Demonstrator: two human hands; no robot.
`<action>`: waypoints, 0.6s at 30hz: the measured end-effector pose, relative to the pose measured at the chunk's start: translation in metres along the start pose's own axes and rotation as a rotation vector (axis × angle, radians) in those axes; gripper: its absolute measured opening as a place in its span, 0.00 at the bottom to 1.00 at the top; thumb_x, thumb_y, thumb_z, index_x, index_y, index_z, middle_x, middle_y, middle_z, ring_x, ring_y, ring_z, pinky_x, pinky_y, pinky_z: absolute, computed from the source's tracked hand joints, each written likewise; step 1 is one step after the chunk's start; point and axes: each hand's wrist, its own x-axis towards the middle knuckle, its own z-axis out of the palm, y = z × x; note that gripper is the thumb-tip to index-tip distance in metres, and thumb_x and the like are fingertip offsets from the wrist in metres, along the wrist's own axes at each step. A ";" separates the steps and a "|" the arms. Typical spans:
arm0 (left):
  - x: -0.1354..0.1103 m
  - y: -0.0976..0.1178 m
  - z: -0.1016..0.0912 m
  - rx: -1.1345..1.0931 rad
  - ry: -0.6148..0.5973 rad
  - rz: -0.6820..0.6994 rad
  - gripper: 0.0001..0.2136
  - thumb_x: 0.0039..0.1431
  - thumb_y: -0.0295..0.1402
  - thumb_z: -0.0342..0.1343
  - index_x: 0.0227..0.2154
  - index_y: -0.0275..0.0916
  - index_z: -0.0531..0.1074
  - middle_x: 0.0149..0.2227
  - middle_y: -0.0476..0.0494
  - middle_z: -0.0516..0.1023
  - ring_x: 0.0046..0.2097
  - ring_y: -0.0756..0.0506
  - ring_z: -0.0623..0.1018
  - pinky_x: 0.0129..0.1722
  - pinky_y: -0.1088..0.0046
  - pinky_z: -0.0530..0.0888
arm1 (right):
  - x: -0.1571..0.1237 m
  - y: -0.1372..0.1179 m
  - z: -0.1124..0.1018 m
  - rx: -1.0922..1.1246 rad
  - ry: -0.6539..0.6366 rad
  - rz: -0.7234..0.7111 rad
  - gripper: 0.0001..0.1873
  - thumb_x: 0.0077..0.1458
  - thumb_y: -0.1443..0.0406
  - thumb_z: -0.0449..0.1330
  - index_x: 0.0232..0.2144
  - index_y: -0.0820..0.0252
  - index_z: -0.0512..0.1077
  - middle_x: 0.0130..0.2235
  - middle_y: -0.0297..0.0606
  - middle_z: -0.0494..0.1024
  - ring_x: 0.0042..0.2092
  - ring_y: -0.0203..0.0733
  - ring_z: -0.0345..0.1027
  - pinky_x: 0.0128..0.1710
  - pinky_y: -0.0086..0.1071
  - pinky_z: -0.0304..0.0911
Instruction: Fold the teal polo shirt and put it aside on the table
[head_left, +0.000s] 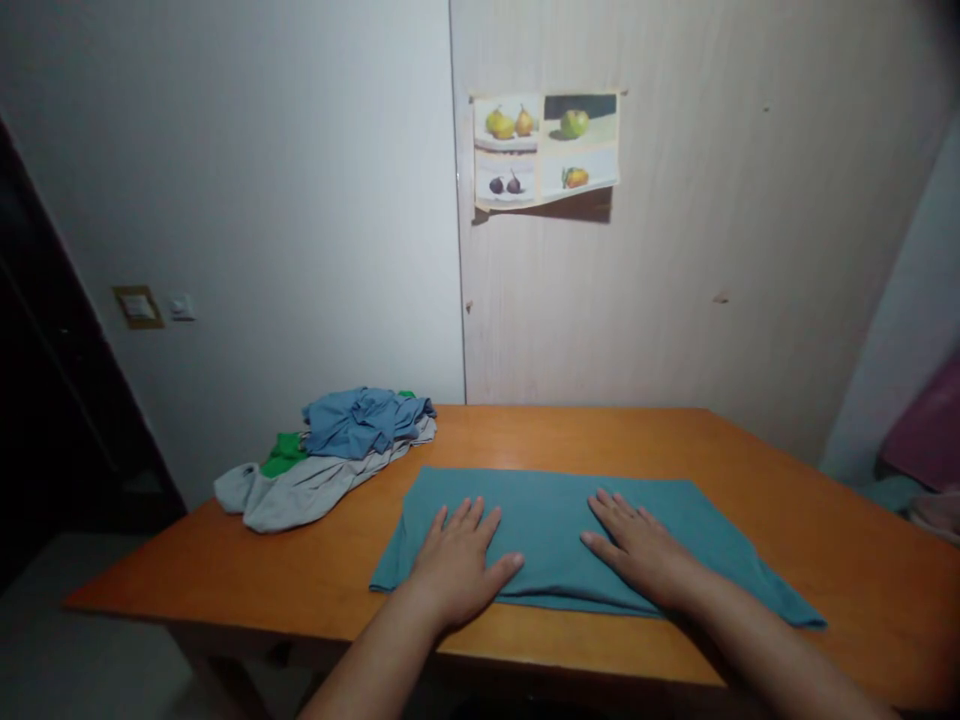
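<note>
A teal cloth (555, 505) lies folded flat on the orange wooden table (787, 480), near its front edge. My left hand (457, 565) rests palm down on the cloth's left part, fingers stretched out. On the cloth's right part lies my right hand (645, 550), also flat with fingers spread. Neither hand holds anything.
A heap of clothes sits at the table's back left: a blue garment (364, 420) on top of a grey one (300, 490), with a bit of green fabric (283, 452). A fruit picture (545, 148) hangs on the wall behind. Pink fabric (930, 430) shows at the right edge.
</note>
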 end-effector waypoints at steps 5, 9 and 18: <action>0.004 -0.017 -0.011 -0.017 0.029 -0.049 0.35 0.66 0.58 0.34 0.64 0.40 0.64 0.69 0.33 0.59 0.70 0.34 0.59 0.68 0.49 0.54 | -0.002 0.007 0.007 -0.024 0.026 -0.013 0.44 0.63 0.39 0.42 0.69 0.59 0.57 0.71 0.45 0.52 0.72 0.56 0.41 0.69 0.54 0.41; 0.024 -0.023 -0.010 0.026 0.093 -0.094 0.33 0.69 0.52 0.33 0.64 0.34 0.63 0.69 0.31 0.58 0.70 0.33 0.58 0.67 0.49 0.54 | -0.003 0.003 0.005 -0.051 0.019 -0.005 0.44 0.63 0.39 0.41 0.69 0.60 0.56 0.71 0.45 0.51 0.72 0.55 0.41 0.69 0.53 0.39; 0.038 -0.038 -0.015 0.105 0.018 -0.145 0.36 0.65 0.53 0.41 0.60 0.25 0.66 0.65 0.19 0.64 0.66 0.28 0.64 0.63 0.48 0.62 | -0.006 -0.002 0.000 -0.044 0.021 0.013 0.44 0.63 0.39 0.41 0.69 0.60 0.55 0.71 0.46 0.50 0.72 0.54 0.41 0.69 0.53 0.40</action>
